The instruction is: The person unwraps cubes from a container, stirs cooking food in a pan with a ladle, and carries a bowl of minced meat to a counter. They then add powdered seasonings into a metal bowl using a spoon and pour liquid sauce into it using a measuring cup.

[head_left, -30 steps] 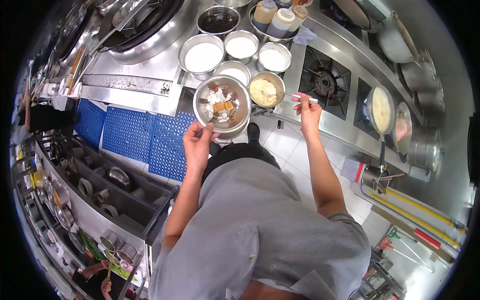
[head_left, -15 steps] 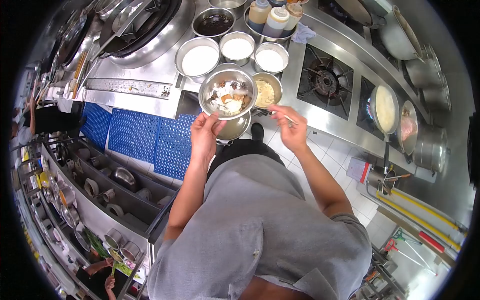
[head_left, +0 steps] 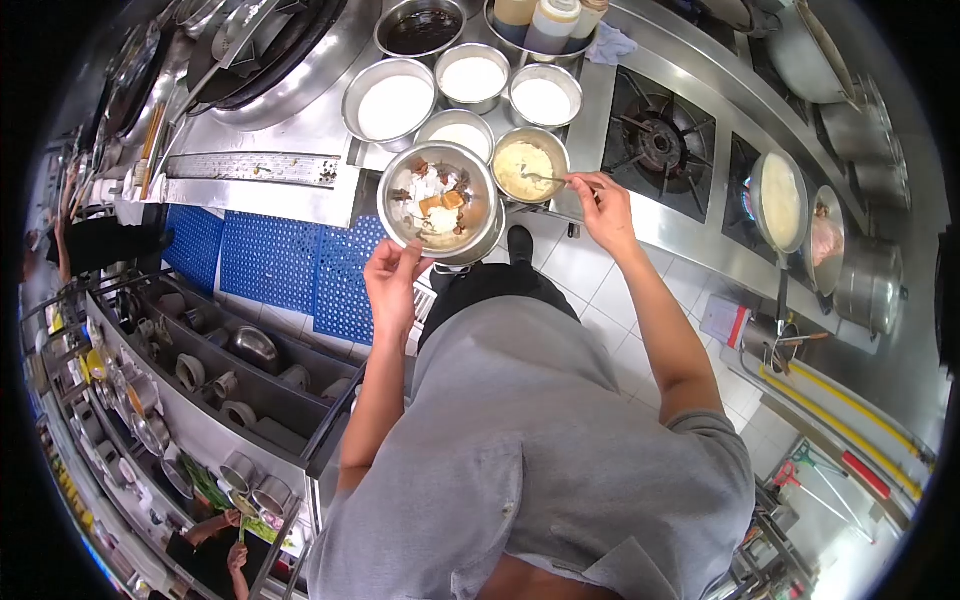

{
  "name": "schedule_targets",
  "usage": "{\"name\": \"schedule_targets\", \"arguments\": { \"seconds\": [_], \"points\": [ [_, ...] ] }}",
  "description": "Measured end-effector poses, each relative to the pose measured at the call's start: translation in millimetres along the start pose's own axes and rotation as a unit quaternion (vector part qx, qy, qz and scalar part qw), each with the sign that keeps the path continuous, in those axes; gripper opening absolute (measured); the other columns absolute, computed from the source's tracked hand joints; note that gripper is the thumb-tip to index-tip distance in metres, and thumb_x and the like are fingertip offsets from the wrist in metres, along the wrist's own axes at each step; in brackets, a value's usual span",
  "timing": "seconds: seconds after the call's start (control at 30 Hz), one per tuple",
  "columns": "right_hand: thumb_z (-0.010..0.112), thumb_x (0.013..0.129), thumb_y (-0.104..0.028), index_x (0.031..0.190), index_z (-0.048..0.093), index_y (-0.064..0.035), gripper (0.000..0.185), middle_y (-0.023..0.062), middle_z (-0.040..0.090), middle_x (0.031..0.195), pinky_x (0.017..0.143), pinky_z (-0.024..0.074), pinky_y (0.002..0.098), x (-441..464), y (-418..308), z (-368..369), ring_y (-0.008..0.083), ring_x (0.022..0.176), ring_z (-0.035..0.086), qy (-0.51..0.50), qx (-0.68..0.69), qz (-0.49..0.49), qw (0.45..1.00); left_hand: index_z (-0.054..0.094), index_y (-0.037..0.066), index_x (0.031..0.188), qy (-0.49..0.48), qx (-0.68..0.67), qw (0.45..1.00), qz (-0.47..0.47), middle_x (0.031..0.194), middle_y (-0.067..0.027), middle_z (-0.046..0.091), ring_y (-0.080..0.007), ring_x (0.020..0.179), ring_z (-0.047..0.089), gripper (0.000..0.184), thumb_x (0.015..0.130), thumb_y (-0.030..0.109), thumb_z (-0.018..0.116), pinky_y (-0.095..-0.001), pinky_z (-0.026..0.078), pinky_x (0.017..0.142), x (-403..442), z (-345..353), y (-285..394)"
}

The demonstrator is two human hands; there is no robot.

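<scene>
My left hand [head_left: 392,285] grips the near rim of a steel mixing bowl [head_left: 480,195], thumb over the edge. Inside are white and pale powders, dark reddish-brown pieces and an orange-brown heap [head_left: 443,204]. Pinched in my right hand [head_left: 606,212] is the handle of a small metal spoon [head_left: 545,178]. Its head dips into pale yellow powder [head_left: 520,165] in a round steel container [head_left: 565,155] to the bowl's right. Behind the bowl, and partly covered by it, stands a container of white powder [head_left: 460,136].
Further white-filled containers [head_left: 390,106] and one with dark liquid [head_left: 422,33] stand behind. Squeeze bottles [head_left: 553,25] sit at the back. To the right are a gas burner [head_left: 655,145] and a pan [head_left: 778,205] over flame. A co-worker's hand [head_left: 238,557] is lower left near green vegetables.
The mixing bowl has shifted left and slightly toward me, exposing the white powder container behind it. My right hand has moved forward and right, bringing the spoon into the pale yellow powder.
</scene>
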State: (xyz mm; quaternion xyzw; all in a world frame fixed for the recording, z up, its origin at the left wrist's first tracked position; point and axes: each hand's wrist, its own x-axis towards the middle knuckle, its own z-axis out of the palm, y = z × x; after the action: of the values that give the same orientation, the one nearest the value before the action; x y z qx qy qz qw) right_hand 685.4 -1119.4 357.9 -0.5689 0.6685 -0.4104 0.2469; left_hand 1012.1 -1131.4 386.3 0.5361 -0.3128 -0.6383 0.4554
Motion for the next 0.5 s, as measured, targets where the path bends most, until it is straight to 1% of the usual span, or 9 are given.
{"name": "schedule_targets", "arguments": {
  "seconds": [0.07,0.13,0.17,0.23,0.27,0.33,0.4,0.47,0.5],
  "points": [
    [0.056,0.096,-0.018,0.102,0.070,-0.0042,0.020,0.0085,0.071,0.093,0.065,0.0501,0.0288,-2.8,-3.0,0.4,0.0176,0.074,0.065,-0.009,-0.023,-0.003,1.000,0.060,0.002,0.085,-0.003,0.002,1.000,0.005,0.083,-0.0037,0.065,-0.0093,0.076,0.063,0.010,0.092,0.008,0.063,-0.0266,0.057,0.074,-1.6,-2.4,0.5],
    [0.055,0.097,-0.019,0.100,0.071,-0.0043,0.022,0.0051,0.072,0.087,0.060,0.0462,0.0273,-4.2,-2.6,6.3,0.0126,0.069,0.061,-0.035,0.027,0.152,0.987,0.060,0.002,0.085,0.008,0.010,1.000,0.025,0.082,-0.0034,0.064,-0.0086,0.075,0.063,0.010,0.092,0.008,0.063,-0.0266,0.057,0.074,-2.4,-0.9,1.2],
    [0.055,0.097,-0.019,0.100,0.071,-0.0043,0.022,0.0051,0.072,0.087,0.060,0.0462,0.0273,-4.9,-0.5,10.1,0.0126,0.069,0.061,-0.034,0.027,0.150,0.988,0.060,0.002,0.085,0.011,0.011,1.000,0.027,0.082,-0.0028,0.064,-0.0083,0.075,0.062,0.010,0.092,0.007,0.063,-0.0266,0.058,0.073,-2.2,-0.2,1.0],
    [0.052,0.098,-0.019,0.099,0.071,-0.0049,0.023,0.0018,0.071,0.082,0.056,0.0412,0.0245,-3.8,3.9,19.1,0.0066,0.062,0.053,-0.019,0.100,0.205,0.973,0.060,0.002,0.084,0.007,0.008,0.999,0.031,0.081,-0.0024,0.064,-0.0082,0.075,0.062,0.010,0.093,0.007,0.063,-0.0268,0.058,0.073,-1.1,-0.2,-1.2],
    [0.052,0.098,-0.019,0.099,0.071,-0.0049,0.023,0.0018,0.071,0.082,0.056,0.0412,0.0245,-3.1,5.7,21.0,0.0066,0.062,0.053,-0.019,0.102,0.202,0.974,0.059,0.002,0.084,0.003,0.008,0.999,0.034,0.081,-0.0019,0.063,-0.0081,0.075,0.062,0.010,0.093,0.007,0.063,-0.0269,0.058,0.073,-0.4,-0.4,-0.8],
    [0.051,0.098,-0.019,0.098,0.071,-0.0042,0.025,-0.0003,0.069,0.081,0.054,0.0379,0.0233,-4.2,7.8,20.2,0.0038,0.059,0.045,0.007,0.173,0.241,0.955,0.059,0.003,0.083,0.002,0.016,0.999,0.034,0.081,-0.0015,0.063,-0.0079,0.075,0.062,0.011,0.093,0.006,0.063,-0.0270,0.058,0.073,0.2,1.1,1.4],
    [0.050,0.098,-0.020,0.098,0.071,-0.0040,0.027,-0.0007,0.069,0.081,0.053,0.0370,0.0224,-4.8,11.1,15.0,0.0035,0.059,0.044,0.025,0.197,0.252,0.947,0.058,0.007,0.084,0.000,0.014,0.999,0.038,0.086,-0.0032,0.066,-0.0101,0.078,0.064,0.010,0.093,0.006,0.062,-0.0281,0.056,0.073,2.4,2.3,-0.1],
    [0.050,0.098,-0.022,0.099,0.071,-0.0038,0.028,-0.0010,0.068,0.080,0.052,0.0360,0.0214,-5.1,13.3,6.7,0.0032,0.058,0.043,0.043,0.220,0.263,0.938,0.057,0.007,0.083,-0.002,0.018,0.999,0.040,0.086,-0.0031,0.065,-0.0103,0.078,0.064,0.011,0.093,0.006,0.062,-0.0285,0.056,0.074,4.3,5.0,2.1],
    [0.050,0.098,-0.020,0.101,0.069,-0.0009,0.028,0.0008,0.068,0.081,0.051,0.0350,0.0207,-4.3,10.4,1.0,0.0032,0.058,0.043,0.053,0.239,0.273,0.930,0.057,0.007,0.083,-0.004,0.014,0.999,0.041,0.086,-0.0030,0.065,-0.0103,0.079,0.064,0.011,0.093,0.006,0.061,-0.0286,0.057,0.075,5.7,6.1,2.4]
  ]
}}
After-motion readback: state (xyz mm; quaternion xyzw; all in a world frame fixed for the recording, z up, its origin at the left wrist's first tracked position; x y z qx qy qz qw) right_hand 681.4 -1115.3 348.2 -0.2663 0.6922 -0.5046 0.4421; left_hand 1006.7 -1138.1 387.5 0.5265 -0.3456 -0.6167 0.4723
